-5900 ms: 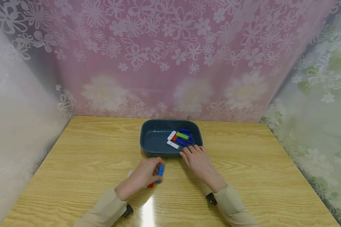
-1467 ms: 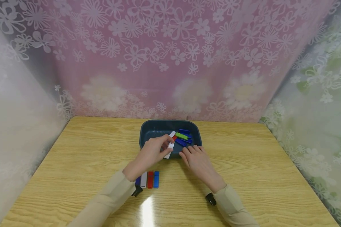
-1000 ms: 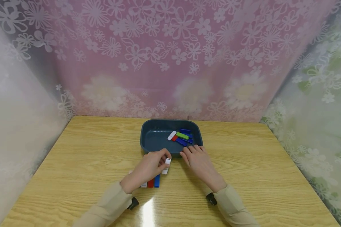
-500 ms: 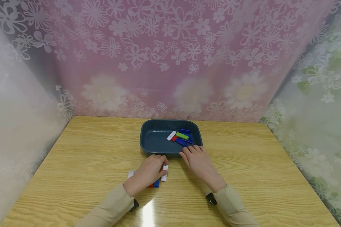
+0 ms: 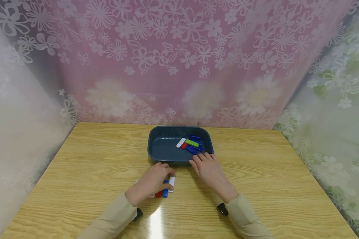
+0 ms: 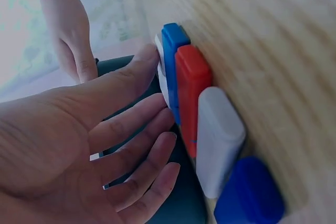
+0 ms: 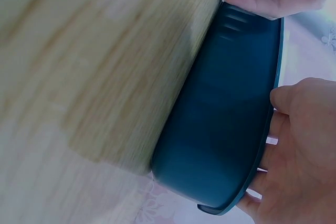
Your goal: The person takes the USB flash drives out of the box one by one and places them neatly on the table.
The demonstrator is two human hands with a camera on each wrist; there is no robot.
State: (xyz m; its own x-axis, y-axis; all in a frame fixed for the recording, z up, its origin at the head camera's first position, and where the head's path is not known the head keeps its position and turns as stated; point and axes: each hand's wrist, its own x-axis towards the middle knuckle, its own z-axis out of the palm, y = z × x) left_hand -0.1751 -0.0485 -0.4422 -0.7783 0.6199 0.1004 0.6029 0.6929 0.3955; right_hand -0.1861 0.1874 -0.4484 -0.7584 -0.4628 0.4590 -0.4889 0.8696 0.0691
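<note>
With thumb and fingertips, my left hand (image 5: 151,182) pinches a white USB stick (image 5: 172,181), standing just right of a blue USB stick (image 5: 165,193) on the table. A red USB stick (image 6: 193,77), another white USB stick (image 6: 218,124) and a dark blue USB stick (image 6: 251,192) continue that row, partly hidden under the hand in the head view. My right hand (image 5: 210,172) holds the front rim of a dark teal basin (image 5: 163,151), thumb outside and fingers over the edge. Inside the basin lie a green USB stick (image 5: 192,143), a white one, a red one and several dark blue ones.
The wooden table (image 5: 257,172) extends around the basin and both arms. A pink flowered curtain (image 5: 179,83) hangs behind its far edge, with pale flowered curtains at both sides. Light glares on the table near the front.
A blue USB stick went down beside the red one. My left hand then took a white USB stick from the basin and brought it to the row's right end. The right hand stayed put.
</note>
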